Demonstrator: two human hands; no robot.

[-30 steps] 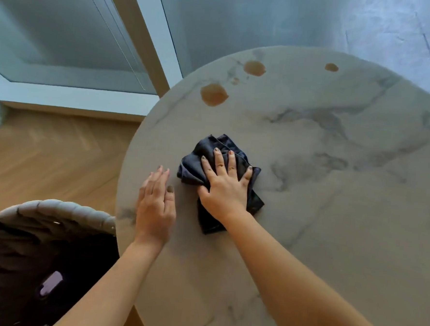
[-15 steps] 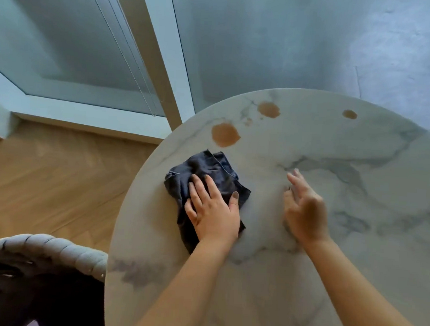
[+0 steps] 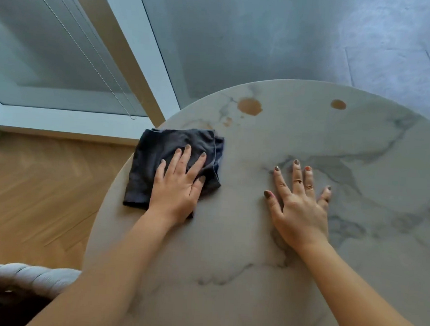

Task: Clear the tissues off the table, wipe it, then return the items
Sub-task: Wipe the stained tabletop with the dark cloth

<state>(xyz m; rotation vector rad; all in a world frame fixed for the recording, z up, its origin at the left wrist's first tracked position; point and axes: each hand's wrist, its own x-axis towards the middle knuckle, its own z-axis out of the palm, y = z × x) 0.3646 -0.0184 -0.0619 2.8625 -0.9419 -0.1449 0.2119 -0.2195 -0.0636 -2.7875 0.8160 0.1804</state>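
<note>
- We see a round marble-patterned tabletop point(image 3: 266, 254) with grey veins, viewed from above
- Our left hand point(image 3: 174, 193) lies flat on a dark grey cloth point(image 3: 159, 154), palm down; its fingers point(image 3: 181, 158) are straight and slightly spread, pressing the cloth onto the tabletop rather than pinching it
- The cloth is folded into a rough square and sits at the left part of the tabletop, its left side close to the rim, its near right corner hidden under our left hand
- Our right hand point(image 3: 299, 208) lies palm down on the bare marble, well to the right of the cloth and not touching it; its fingers point(image 3: 297, 175) are straight and fanned apart, holding nothing
- A large brown stain point(image 3: 249, 106) marks the far side of the tabletop, just beyond the cloth's far right corner, with a few small brown specks point(image 3: 227, 122) between stain and cloth
- A smaller brown spot point(image 3: 338, 104) sits near the far rim, well to the right of the large stain
- At the lower left corner we see the curved, padded grey back of a chair point(image 3: 25, 277) beside the tabletop
- Left of the tabletop is a wooden floor point(image 3: 43, 190) in a herringbone pattern, and beyond it a white window frame point(image 3: 60, 123) with a beaded cord point(image 3: 84, 54) hanging across the glass
- Beyond the far rim lies a grey stone-like floor point(image 3: 292, 36)
</note>
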